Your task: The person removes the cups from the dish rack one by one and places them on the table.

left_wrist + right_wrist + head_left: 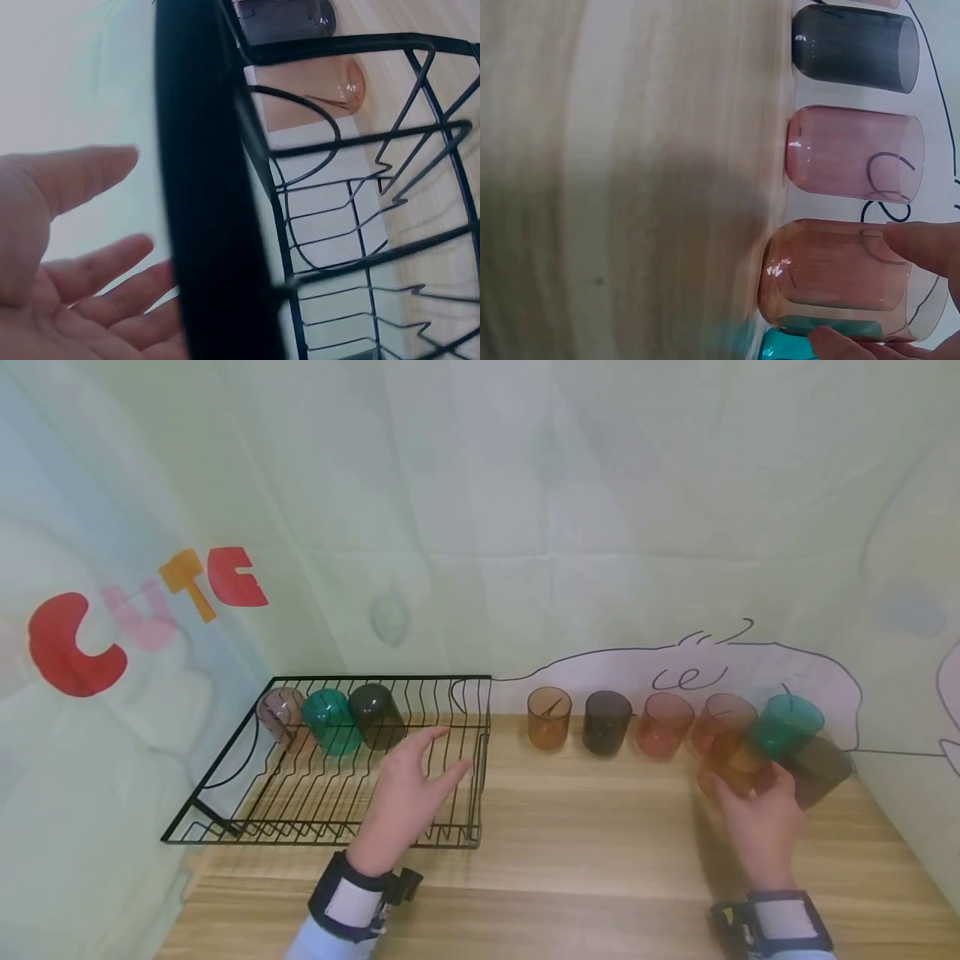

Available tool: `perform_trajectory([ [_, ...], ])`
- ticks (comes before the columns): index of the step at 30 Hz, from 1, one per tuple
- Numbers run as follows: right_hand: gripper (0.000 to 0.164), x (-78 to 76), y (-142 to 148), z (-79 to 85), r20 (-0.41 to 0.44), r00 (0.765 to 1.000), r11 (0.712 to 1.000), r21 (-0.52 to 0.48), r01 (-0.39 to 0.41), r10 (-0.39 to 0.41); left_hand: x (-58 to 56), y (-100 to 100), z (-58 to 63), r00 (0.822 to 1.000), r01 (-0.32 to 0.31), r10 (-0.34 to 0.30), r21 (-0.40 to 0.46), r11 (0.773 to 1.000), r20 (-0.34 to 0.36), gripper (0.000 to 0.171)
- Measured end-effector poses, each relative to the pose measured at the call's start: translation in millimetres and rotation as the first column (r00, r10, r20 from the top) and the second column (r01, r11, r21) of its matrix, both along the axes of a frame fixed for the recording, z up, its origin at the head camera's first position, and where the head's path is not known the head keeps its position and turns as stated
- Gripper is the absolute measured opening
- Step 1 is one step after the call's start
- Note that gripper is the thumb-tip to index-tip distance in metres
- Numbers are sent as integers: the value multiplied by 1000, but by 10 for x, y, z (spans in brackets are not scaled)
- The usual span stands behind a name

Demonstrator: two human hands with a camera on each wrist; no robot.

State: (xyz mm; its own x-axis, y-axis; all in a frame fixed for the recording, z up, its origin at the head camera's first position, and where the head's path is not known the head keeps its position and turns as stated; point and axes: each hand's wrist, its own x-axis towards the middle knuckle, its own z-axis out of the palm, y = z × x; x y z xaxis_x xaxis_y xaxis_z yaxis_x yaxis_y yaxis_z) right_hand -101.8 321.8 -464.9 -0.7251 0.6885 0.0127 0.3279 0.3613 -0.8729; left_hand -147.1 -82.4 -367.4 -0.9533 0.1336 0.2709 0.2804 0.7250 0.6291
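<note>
Hands work well apart at my remote post, each with its own state. My right hand (759, 818) is clamped on the orange glass (844, 274), thumb on one side near the rim and fingers on the other, so I judge the opposed pinch is meant to keep it upright without blocking its mouth. That glass is at the right of the counter (577, 868), in front of the pink glass (722, 720) and the teal glass (791, 720); blur keeps me from telling whether its base touches the wood. My left hand (405, 789) holds nothing: its thumb and fingers are spread wide over the right part of the rack (442, 677), in a curve that would suit a glass; contact with the wires I cannot make out. Beside the held glass, at far right, is a brown glass (821, 772). Leftward along the back run a red glass (664, 728), a black glass (607, 725) and an amber glass (549, 722), rims up, apart, probably spaced for easy gripping. At the rack's back left, a mauve glass (281, 714), a green glass (330, 720) and a smoky glass (377, 714) rest bottoms up, presumably to drain. Behind everything hangs a pale cloth (487, 518).
</note>
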Motion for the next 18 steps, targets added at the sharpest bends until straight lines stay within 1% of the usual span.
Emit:
perform_trajectory([
  [5, 95, 24, 4, -30, 14, 1000, 1000, 4, -6, 6, 7, -94, 48, 998, 52, -47, -96, 994, 50, 53],
  [8, 96, 54, -3, -52, -21, 1000, 1000, 28, 4, -4, 0, -173, 94, 997, 57, -48, -139, 989, 67, 54],
  [11, 101, 92, -29, -37, -65, 998, 998, 56, 11, -8, 3, -261, 135, 996, 36, -23, -170, 985, 82, 55],
  [13, 104, 108, -59, 16, -84, 996, 997, 71, 13, -7, 1, -313, 159, 997, 27, -12, -185, 982, 82, 56],
  [15, 105, 120, -96, 98, -114, 993, 994, 109, 5, 7, -2, -361, 185, 997, 19, -2, -196, 980, 82, 57],
  [18, 99, 142, -178, 248, -191, 980, 983, 185, -12, 48, -23, -439, 239, 997, 13, 3, -214, 977, 74, 60],
])
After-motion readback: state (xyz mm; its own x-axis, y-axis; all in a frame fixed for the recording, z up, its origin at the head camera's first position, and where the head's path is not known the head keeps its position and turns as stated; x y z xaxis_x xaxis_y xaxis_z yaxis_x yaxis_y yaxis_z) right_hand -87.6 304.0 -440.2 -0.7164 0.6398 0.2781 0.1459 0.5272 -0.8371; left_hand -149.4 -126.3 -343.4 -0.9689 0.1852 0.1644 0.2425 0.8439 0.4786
